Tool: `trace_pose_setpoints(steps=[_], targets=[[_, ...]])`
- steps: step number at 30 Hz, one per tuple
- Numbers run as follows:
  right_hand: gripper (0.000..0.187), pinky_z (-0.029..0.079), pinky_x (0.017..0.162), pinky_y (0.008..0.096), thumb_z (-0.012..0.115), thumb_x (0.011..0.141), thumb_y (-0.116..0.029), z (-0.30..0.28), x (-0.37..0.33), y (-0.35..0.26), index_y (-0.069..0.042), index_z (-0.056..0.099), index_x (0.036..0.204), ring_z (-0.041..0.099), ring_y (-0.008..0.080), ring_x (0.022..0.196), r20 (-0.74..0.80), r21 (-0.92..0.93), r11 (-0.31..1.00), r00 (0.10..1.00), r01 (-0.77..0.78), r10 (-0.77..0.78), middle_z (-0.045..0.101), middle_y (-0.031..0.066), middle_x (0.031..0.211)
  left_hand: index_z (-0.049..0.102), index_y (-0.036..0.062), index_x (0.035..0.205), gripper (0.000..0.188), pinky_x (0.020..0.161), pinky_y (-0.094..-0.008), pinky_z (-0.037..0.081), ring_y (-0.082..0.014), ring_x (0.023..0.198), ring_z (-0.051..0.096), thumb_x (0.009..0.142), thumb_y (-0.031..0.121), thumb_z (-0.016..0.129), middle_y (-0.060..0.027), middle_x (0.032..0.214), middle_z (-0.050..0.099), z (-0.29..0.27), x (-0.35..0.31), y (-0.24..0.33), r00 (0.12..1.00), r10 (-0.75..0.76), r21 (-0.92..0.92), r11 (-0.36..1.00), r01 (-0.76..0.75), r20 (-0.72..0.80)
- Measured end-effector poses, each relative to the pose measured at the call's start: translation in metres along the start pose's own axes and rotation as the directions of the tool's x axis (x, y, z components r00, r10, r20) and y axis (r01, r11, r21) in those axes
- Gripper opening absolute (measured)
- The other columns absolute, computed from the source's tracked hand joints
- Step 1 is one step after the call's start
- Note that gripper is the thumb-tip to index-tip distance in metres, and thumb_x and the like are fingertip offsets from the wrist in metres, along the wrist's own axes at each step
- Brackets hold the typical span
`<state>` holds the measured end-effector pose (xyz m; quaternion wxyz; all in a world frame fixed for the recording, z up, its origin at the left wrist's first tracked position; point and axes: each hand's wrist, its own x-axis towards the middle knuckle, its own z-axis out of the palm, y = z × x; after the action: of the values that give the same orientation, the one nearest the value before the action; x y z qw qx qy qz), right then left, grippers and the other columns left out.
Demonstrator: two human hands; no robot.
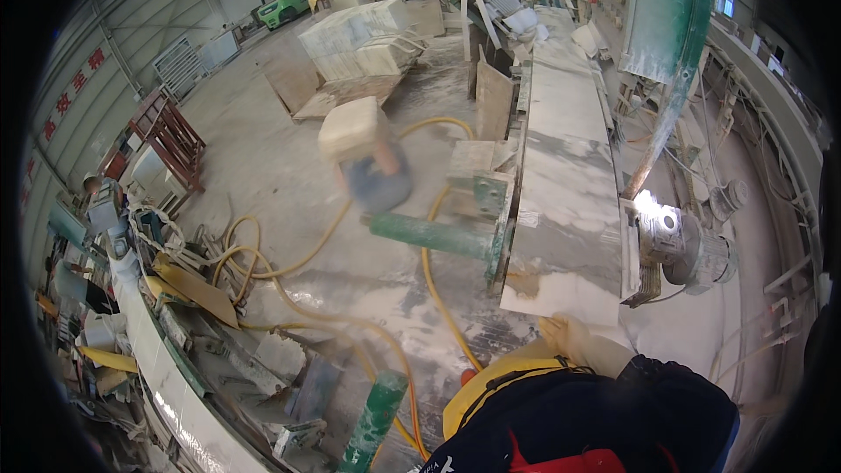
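Note:
A long grey-and-white marble slab lies along a narrow bed that runs away from me. My right hand, in a pale yellowish covering, is at its near white end. The fingers look bent over the edge, partly lost against the pale stone. A yellow apron and a dark sleeve show close to me. My left hand does not show.
A motor stands right of the slab, beneath a green column. Left are a green post, yellow hoses and a blurred cream-and-blue shape. Farther back are pale stone blocks and a green forklift.

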<state>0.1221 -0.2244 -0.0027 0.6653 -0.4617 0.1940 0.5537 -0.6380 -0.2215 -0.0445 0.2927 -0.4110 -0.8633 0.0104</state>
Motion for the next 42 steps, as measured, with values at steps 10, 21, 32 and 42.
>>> trace_pose_setpoints(steps=[10,21,32,42], targets=[[0.044,0.035,0.119,0.0404,0.048,0.104,-0.022,0.018,-0.003,0.002,0.007,0.049,0.137,0.05,0.0328,0.136,-0.046,0.14,0.986,0.996,0.086,-0.081,0.053,0.0207,0.147,0.061,-0.0007,0.131,0.047,0.093,-0.0696,0.041,-0.0525,0.12,0.055,0.103,0.034,0.047,-0.0336,0.132,0.058,0.014,-0.012,0.019,0.999,0.045,-0.005,0.999,-0.045,-0.001],[0.049,0.034,0.12,0.0428,0.056,0.101,-0.022,0.03,0.007,-0.001,0.008,0.041,0.137,0.049,0.0393,0.135,-0.12,0.326,0.933,0.986,0.151,-0.117,0.054,0.0278,0.141,0.06,-0.0004,0.132,0.046,0.094,-0.0709,0.04,-0.0536,0.121,0.054,0.103,0.033,0.047,-0.0343,0.133,0.057,-0.047,-0.012,0.027,0.997,0.078,0.031,0.997,-0.077,-0.011],[0.06,0.034,0.121,0.0404,0.058,0.101,-0.023,0.037,0.014,-0.007,0.001,0.03,0.148,0.043,0.0387,0.141,-0.14,0.445,0.883,0.985,0.151,-0.098,0.048,0.0285,0.147,0.059,-0.0001,0.133,0.045,0.094,-0.0723,0.039,-0.0546,0.122,0.053,0.103,0.031,0.047,-0.035,0.133,0.056,-0.085,-0.012,0.033,0.998,0.068,0.065,0.996,-0.068,0.003],[0.06,0.028,0.121,0.034,0.049,0.103,-0.03,-0.015,0.061,-0.01,-0.013,0.031,0.158,0.021,0.0227,0.154,0.351,0.923,0.116,0.925,-0.368,0.144,0.028,0.0074,0.166,0.059,0.0001,0.134,0.045,0.094,-0.0735,0.038,-0.0556,0.123,0.052,0.102,0.03,0.046,-0.0356,0.134,0.056,-0.111,-0.011,0.029,0.998,0.065,0.108,0.992,-0.066,0.005]])
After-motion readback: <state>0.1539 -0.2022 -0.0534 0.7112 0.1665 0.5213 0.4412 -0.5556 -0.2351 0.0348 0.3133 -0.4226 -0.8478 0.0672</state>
